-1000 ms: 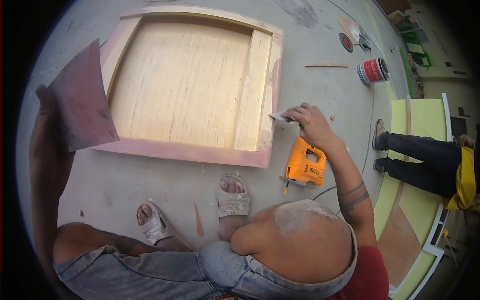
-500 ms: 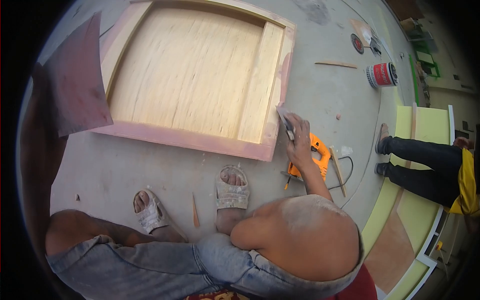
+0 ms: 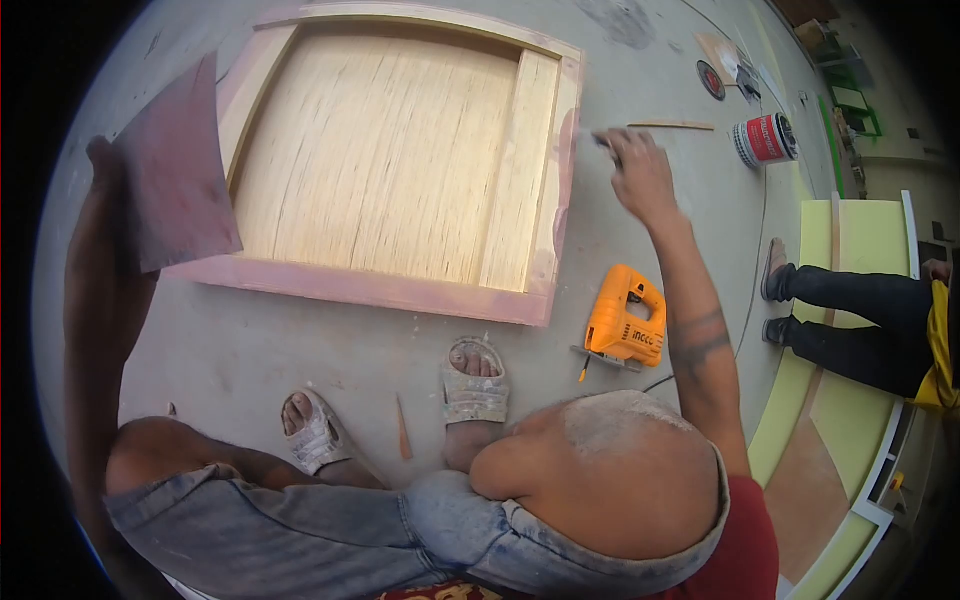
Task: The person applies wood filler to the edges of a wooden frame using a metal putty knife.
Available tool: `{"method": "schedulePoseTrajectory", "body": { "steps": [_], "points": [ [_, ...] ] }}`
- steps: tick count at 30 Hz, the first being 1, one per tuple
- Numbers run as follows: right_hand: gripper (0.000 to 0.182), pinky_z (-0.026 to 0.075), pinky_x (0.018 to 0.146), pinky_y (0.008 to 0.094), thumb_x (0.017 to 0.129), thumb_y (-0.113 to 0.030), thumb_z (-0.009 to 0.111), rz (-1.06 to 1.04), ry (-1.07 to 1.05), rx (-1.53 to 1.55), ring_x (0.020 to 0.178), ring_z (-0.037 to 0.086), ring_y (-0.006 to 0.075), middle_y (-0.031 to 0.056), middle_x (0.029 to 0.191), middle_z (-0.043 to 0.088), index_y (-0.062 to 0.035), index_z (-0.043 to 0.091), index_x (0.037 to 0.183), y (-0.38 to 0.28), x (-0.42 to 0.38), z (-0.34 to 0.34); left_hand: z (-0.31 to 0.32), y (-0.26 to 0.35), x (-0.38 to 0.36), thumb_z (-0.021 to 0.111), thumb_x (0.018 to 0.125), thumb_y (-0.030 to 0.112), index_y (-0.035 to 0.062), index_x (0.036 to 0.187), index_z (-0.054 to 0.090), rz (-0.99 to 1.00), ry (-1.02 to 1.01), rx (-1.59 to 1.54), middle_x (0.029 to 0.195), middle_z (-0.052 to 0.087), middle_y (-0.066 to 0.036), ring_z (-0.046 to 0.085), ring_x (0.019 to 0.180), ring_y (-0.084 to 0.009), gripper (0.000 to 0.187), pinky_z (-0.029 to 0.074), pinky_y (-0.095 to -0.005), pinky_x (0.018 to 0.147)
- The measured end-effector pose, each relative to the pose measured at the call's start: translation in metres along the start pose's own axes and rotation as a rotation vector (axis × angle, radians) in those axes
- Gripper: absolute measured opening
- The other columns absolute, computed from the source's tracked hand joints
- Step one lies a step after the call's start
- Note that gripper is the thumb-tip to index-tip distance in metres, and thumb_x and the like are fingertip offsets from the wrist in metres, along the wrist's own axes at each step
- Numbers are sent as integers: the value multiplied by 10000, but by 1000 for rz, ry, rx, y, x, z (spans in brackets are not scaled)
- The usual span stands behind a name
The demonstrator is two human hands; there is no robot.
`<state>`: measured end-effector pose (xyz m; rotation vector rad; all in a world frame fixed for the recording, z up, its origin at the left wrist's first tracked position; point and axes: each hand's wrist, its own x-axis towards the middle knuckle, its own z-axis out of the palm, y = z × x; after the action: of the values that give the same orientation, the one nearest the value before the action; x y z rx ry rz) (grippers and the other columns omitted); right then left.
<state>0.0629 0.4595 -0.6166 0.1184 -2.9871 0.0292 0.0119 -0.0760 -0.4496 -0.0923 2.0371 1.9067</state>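
My left hand [image 3: 105, 165] grips a thin flat sheet smeared with pinkish filler [image 3: 180, 170], held up at the left; most of its fingers are hidden behind the sheet. A putty knife [image 3: 603, 139], blurred and seen nearly edge-on, is pinched in my closed right hand [image 3: 640, 175]. That hand hovers just right of a pale wooden frame panel [image 3: 375, 150] lying on the floor. Pinkish filler coats the panel's outer edges, with uneven patches along the right side. Between the hand and the panel there is a small gap.
An orange jigsaw [image 3: 625, 318] rests on the floor below my right forearm. Beyond are a paint can [image 3: 765, 140], a wood strip [image 3: 670, 126] and a round disc [image 3: 711, 80]. Another person's legs [image 3: 850, 325] stand at the right, by yellow-green panels [image 3: 860, 232].
My right hand has moved up along the panel's right side and off its edge, carrying the putty knife. The sheet in my left hand has shifted slightly down and right.
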Motion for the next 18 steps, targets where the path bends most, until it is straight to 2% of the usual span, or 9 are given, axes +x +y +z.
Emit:
{"method": "schedulePoseTrajectory", "body": {
  "steps": [1, 4, 8, 12, 15, 18],
  "points": [
    [488, 481, 958, 452, 796, 79, 522, 43, -57, -39, 1141, 582, 354, 112, 1238, 675, -100, 657, 1229, 6, 22, 4, -1, 1, -1, 348, 1038, 632, -27, 1442, 443, 2, -16, 6, 1336, 581, -189, 562, 1289, -254, 779, 428, -405, 1115],
    [480, 496, 961, 454, 812, 68, 521, 76, -56, -45, 1141, 592, 352, 103, 1227, 683, -115, 665, 1231, 25, 68, 24, -9, -1, -6, 333, 1038, 637, -25, 1440, 444, -6, -18, 22, 1343, 577, -189, 560, 1291, -255, 782, 435, -409, 1111],
    [498, 505, 959, 443, 816, 80, 501, 99, -168, -5, 1125, 604, 333, 93, 1223, 689, -137, 679, 1227, 24, 74, 32, -16, -3, -12, 319, 1040, 637, -21, 1443, 439, -23, 8, -46, 1341, 576, -185, 557, 1292, -252, 782, 441, -408, 1106],
    [503, 503, 967, 418, 786, 92, 511, 23, -302, 42, 1135, 601, 309, 80, 1206, 696, -122, 686, 1206, -3, 38, 7, -36, -7, -9, 368, 1030, 635, -27, 1489, 373, -42, -96, -108, 1414, 505, -159, 497, 1337, -227, 805, 395, -401, 1144],
    [496, 503, 947, 412, 762, 101, 520, -40, -343, 31, 1111, 601, 305, 76, 1184, 701, -106, 689, 1180, -26, 3, -9, -22, -9, -4, 377, 1023, 648, -32, 1508, 349, 20, 52, -91, 1458, 473, -163, 460, 1371, -233, 835, 357, -412, 1169],
    [493, 501, 917, 418, 750, 105, 523, -89, -343, 22, 1072, 601, 307, 69, 1181, 697, -105, 686, 1165, -43, -32, -16, -17, -12, 1, 380, 1019, 655, -22, 1527, 331, 33, 65, -53, 1480, 456, -161, 447, 1383, -233, 847, 346, -409, 1174]
  ]
}}
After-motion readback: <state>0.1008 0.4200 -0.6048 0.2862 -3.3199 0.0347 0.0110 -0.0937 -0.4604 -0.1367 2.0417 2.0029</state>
